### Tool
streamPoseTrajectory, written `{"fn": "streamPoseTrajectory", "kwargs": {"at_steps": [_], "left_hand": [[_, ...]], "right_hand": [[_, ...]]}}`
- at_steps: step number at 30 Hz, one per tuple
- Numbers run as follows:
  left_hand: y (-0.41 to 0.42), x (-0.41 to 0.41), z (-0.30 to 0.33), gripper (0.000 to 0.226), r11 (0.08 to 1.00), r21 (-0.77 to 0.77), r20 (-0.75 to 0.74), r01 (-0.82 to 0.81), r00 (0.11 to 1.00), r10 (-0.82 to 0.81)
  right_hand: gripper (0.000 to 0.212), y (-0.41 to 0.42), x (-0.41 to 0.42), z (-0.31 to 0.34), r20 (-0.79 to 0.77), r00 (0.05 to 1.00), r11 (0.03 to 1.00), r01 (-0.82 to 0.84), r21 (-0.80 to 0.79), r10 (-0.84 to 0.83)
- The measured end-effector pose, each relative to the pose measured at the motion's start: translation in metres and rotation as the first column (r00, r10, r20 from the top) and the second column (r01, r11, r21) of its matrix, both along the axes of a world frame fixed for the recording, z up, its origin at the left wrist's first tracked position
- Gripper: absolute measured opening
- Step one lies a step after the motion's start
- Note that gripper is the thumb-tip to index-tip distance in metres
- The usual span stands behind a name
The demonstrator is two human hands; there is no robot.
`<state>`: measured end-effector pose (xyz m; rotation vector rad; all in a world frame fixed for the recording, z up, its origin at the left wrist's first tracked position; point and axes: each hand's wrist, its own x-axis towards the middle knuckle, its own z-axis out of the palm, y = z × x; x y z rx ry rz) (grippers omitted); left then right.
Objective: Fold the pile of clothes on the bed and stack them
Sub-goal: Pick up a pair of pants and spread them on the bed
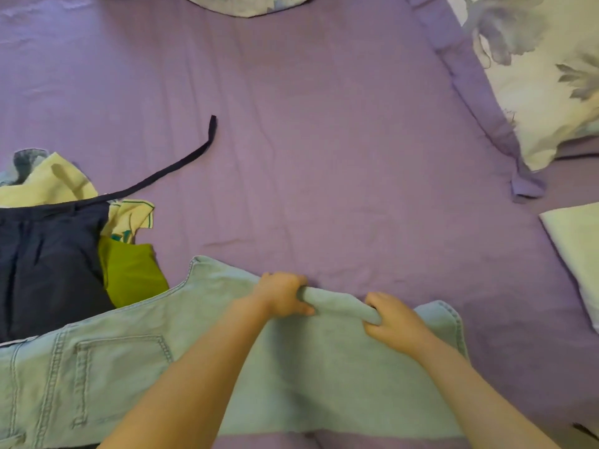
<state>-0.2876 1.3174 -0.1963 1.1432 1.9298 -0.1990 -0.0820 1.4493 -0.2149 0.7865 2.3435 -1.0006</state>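
Note:
Light blue jeans (136, 361) lie spread across the near part of the purple bed sheet (324, 157), back pocket up at the left. My left hand (282, 294) and my right hand (393, 322) both grip a bunched fold of the denim at its far edge, fingers curled round it, about a hand's width apart. At the left lies a pile of clothes: a dark navy garment (48, 267) with a long strap (181, 163) trailing out, a green piece (133, 273), and a pale yellow piece (48, 183).
A floral pillow (544, 79) with a purple frill lies at the far right. A folded white cloth (577, 247) sits at the right edge. Another floral cushion (246, 3) peeks in at the top.

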Motion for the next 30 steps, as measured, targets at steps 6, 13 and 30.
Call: {"fn": "streamPoseTrajectory", "kwargs": {"at_steps": [6,13,30], "left_hand": [[-0.003,0.024,0.022,0.023,0.935,0.167,0.339,-0.311,0.909,0.242],[-0.097,-0.006,0.061,0.049,0.726,0.235,0.472,-0.646,0.729,0.496],[-0.219,0.0,0.019,0.031,0.667,0.376,0.208,-0.643,0.76,0.616]], "right_hand": [[0.025,0.009,0.006,0.024,-0.03,0.999,0.997,-0.02,0.078,0.023],[0.021,-0.027,-0.018,0.064,-0.145,0.989,0.998,-0.027,0.054,0.035],[0.059,-0.24,-0.087,-0.021,0.162,0.958,0.95,-0.264,0.167,0.238]]}}
